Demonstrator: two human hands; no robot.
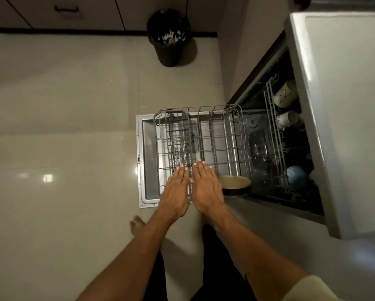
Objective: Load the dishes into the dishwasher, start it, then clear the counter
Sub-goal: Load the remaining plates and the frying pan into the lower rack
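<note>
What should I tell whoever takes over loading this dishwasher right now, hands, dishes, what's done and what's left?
Left hand and right hand: both flat, fingers straight, over the near edge of the lower rack, holding nothing.
Lower rack is pulled out over the open door; a beige bowl sits at its near right corner, cutlery in its basket.
Upper rack holds two spotted mugs and a blue dish.
Done: some dishes loaded.
Left: push the lower rack in, shut the door, start it, clear the counter, which can't be judged from here.
</note>
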